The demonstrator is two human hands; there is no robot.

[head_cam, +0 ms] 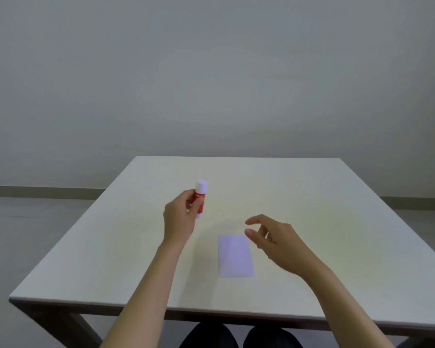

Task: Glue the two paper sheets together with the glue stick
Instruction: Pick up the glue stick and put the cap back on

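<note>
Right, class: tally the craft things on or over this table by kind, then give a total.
Red-and-white plastic glue stick, held in the left hand: 1
Pale lilac rectangular paper visible on the white table: 1
Total: 2

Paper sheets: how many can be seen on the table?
1 shape visible: a pale sheet flat on the table, below the right hand. A second may lie under it.

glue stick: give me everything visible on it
The glue stick is a short cylinder that looks like plastic, with a red label band and a white cap at the top and a white base. The cap looks on. It stands roughly upright, pinched in the left hand over the table, left of and beyond the paper. Label print is too blurred to read.
</note>
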